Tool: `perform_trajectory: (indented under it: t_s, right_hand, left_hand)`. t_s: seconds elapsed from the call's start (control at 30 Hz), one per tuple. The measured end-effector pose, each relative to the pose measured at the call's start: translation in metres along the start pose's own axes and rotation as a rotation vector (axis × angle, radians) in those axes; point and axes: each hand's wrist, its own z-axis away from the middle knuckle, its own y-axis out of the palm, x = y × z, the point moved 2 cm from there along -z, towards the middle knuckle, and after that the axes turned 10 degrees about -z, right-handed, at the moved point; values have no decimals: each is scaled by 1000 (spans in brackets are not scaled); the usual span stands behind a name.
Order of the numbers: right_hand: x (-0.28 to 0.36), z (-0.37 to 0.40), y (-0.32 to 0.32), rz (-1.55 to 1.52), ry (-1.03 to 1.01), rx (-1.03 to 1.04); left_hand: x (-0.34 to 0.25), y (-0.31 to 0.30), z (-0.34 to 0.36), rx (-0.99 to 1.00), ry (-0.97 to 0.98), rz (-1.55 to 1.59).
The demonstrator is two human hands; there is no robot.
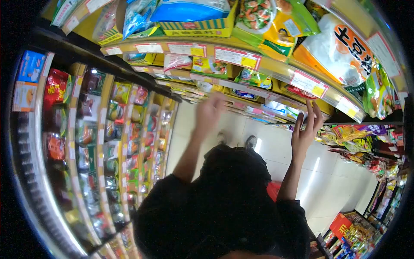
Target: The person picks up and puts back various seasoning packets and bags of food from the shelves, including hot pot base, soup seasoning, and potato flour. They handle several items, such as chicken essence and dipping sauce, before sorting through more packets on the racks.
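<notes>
My right hand [307, 126] reaches up to the edge of a shelf, its fingers spread and nothing held in it. Just above its fingertips is a red packet [300, 92] on a lower shelf. My left hand [210, 110] is raised in front of the lower shelves and smeared by motion, so its fingers cannot be made out. Higher up lie a white and orange bag [338, 49] and a green and yellow bag [276, 30]. Price labels line the shelf edge [237, 58].
Shelves of packaged goods [103, 142] stand on the left. Hanging snack packets [351, 134] are on the right, with a red box [343, 225] at the lower right. My shoes [251, 141] are on the pale tiled floor [276, 157].
</notes>
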Motion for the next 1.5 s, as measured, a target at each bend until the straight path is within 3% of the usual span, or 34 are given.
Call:
perform_trajectory:
  t_s: [0.03, 0.07, 0.1, 0.13, 0.17, 0.27, 0.43, 0.53, 0.67, 0.7, 0.8, 0.83, 0.9, 1.03, 1.1, 1.13, 1.2, 1.27, 1.33, 1.43, 1.5]
  right_hand:
    - [0, 11, 1, -40, 19, -15]
    - [0, 21, 2, -79, 40, -32]
    - [1, 29, 3, -117, 78, 11]
    - [-1, 41, 9, -113, 43, -12]
    - [0, 50, 16, -143, 83, 17]
    - [5, 76, 34, -162, 110, 119]
    - [27, 82, 42, -351, 140, 143]
    - [20, 87, 41, -371, 168, 148]
    - [18, 86, 36, -368, 231, 147]
    - [20, 86, 34, -380, 244, 138]
    - [27, 84, 31, -369, 220, 107]
    - [31, 85, 31, -359, 204, 96]
    - [38, 89, 30, -393, 227, 100]
    - [66, 81, 28, -521, 197, 141]
    - [75, 73, 25, -612, 98, 295]
    - [83, 67, 26, -802, 178, 387]
    - [104, 59, 30, -1181, 331, 560]
    - [112, 64, 35, -1339, 406, 610]
    - [117, 67, 40, -1373, 506, 576]
    - [113, 68, 43, -1297, 689, 400]
    - [111, 66, 40, -1267, 629, 353]
  left_hand:
    - [21, -26, -23, -181, 19, -26]
    - [15, -56, -43, -340, -88, -107]
    - [22, -80, -65, -559, 102, -279]
    - [24, -101, -84, -625, 146, -372]
    - [37, -115, -100, -648, 266, -528]
    - [52, -117, -128, -644, 292, -876]
    - [70, -103, -141, -517, 29, -738]
    - [69, -110, -144, -553, 108, -592]
    - [76, -129, -150, -512, 19, -432]
    - [58, -129, -139, -621, 128, -386]
    - [73, -137, -116, -623, 110, -192]
    - [66, -138, -104, -534, 88, 190]
    - [72, -149, -76, -334, 108, 555]
    - [95, -132, -12, -182, -120, 463]
    - [92, -97, 26, -20, -380, 770]
    - [90, -84, 38, 236, -29, 874]
    - [28, -53, 60, 254, -149, 996]
    - [26, -37, 72, 296, 1, 766]
    - [7, -19, 73, 150, 380, 454]
    - [-41, -18, 72, 67, 416, 656]
    - [-62, -29, 56, 208, 252, 729]
